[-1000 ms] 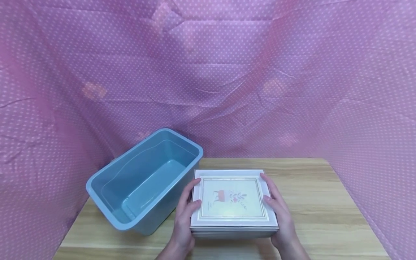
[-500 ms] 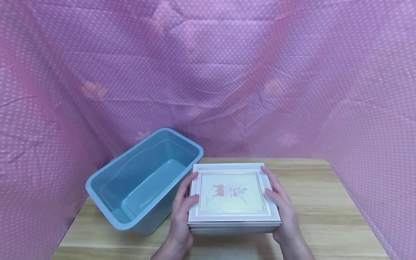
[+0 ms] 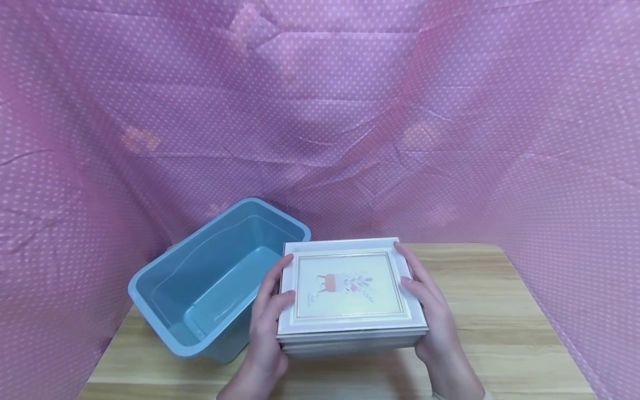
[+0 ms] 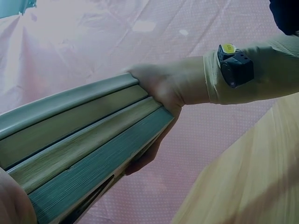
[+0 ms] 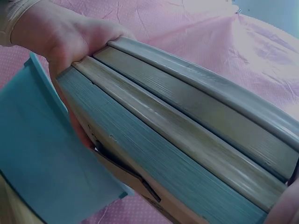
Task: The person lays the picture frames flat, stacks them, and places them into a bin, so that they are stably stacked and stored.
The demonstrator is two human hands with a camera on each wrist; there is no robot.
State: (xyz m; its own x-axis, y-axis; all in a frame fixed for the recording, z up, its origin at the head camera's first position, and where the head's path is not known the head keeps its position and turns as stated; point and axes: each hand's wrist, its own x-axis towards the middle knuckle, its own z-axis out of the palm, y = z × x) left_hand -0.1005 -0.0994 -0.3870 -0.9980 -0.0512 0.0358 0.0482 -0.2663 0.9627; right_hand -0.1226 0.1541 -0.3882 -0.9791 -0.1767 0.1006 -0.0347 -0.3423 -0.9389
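Both hands hold a stack of several picture frames (image 3: pixel 345 343) off the table, in front of me. The top frame (image 3: pixel 409 308) is white and shows a print of a pink vase with flowers, turned sideways. My left hand (image 3: pixel 267 333) grips the stack's left side, thumb on the top rim. On the right side my right hand (image 3: pixel 436 316) grips it likewise. From the wrist views the layered edges are white, wood-toned and blue-grey, and a dark stand piece (image 5: pixel 126 170) shows on the underside. Fingers beneath the stack are mostly hidden in the head view.
A blue plastic tub (image 3: pixel 172 328) with nothing visible inside stands on the left, its near right rim close to the stack and left hand. The light wooden table (image 3: pixel 495 333) extends to the right. Pink dotted cloth (image 3: pixel 350 128) hangs behind and on both sides.
Both hands have raised the stack of picture frames and moved it away from me and leftward, closer to the tub. It has turned slightly. The tub has stayed in place.
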